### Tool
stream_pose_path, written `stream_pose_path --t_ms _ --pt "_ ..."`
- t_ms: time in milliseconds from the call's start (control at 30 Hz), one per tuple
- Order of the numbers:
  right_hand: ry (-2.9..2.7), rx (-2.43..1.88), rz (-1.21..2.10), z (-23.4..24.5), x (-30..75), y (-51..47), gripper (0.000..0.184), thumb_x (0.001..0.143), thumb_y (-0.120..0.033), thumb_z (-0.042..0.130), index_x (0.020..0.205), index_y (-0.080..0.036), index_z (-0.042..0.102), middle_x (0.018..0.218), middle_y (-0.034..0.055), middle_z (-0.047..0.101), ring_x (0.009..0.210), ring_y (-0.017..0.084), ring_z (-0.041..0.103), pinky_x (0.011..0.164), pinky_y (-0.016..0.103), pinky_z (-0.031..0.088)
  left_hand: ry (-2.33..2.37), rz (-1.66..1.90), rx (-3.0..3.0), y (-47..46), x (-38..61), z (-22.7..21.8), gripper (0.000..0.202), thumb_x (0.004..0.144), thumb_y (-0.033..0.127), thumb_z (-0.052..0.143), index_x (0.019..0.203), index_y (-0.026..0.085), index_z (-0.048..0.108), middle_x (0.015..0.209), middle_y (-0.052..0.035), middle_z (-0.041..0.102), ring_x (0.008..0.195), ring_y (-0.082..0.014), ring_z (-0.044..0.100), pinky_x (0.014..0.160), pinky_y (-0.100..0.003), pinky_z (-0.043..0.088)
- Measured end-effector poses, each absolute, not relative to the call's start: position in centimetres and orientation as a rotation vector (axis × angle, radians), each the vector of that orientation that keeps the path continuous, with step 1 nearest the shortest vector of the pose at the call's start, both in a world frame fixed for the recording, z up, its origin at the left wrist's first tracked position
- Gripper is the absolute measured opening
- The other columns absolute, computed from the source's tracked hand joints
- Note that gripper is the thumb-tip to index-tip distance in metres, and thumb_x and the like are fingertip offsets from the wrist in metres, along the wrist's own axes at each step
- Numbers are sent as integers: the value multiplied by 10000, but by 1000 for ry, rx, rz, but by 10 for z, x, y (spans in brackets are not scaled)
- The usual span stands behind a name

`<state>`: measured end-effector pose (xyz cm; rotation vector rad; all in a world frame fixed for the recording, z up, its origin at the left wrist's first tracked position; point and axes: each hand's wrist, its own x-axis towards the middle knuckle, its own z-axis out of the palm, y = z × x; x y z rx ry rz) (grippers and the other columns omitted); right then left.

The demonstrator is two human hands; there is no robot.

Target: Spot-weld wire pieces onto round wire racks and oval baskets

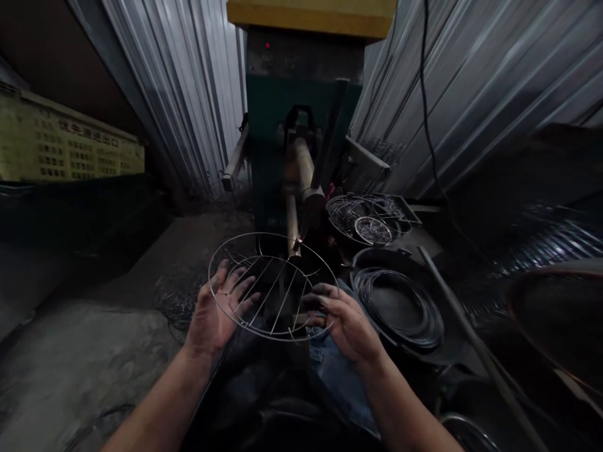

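A round wire rack (284, 301), with an outer ring and several straight cross wires inside a smaller ring, is held tilted in front of me. My left hand (219, 307) supports its left side, fingers spread beneath the wires and the rim crossing the palm. At the right rim, my right hand (346, 317) grips with bent fingers. Dark smudges mark the fingertips. The rack's far side is by the lower metal rod (293, 220) of a green machine (268, 150). A thicker upper rod (305, 163) juts out above it, and a small bright glint shows near the lower tip.
Right of the machine stands a basin (339, 220) of wire pieces. Closer lies a coil of wire (400, 307), beside a long bar (471, 333). Stacked wire rings (551, 242) are at far right. A yellow crate (70, 144) stands left; loose wire (176, 298) lies on the floor.
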<state>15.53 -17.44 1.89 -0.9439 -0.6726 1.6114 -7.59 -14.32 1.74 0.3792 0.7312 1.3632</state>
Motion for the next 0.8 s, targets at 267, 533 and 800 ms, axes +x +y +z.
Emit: stream_pose_path --t_ms 267,533,800 --pt "-786 -1027 1491 12 162 -194 351 669 -276 771 987 -177 658 945 85 717 821 201 645 630 276 499 582 1323 277 -151 -64 12 545 726 203 628 1258 246 516 1342 -112 527 1263 -335 485 982 -490 473" --pt "-809 -962 1527 18 158 -189 338 704 -283 732 1013 -176 643 955 83 706 751 188 654 621 282 486 624 1291 340 -143 -72 38 553 681 190 634 1222 223 525 1373 -118 503 1301 -335 443 1048 -485 414" --pt "-913 -961 1300 17 162 -180 393 753 -273 717 1117 -215 580 1040 87 691 868 208 644 713 312 505 256 1235 574 -122 -67 31 983 524 276 704 1444 261 356 1521 -106 329 1378 -370 309 1063 -429 397"
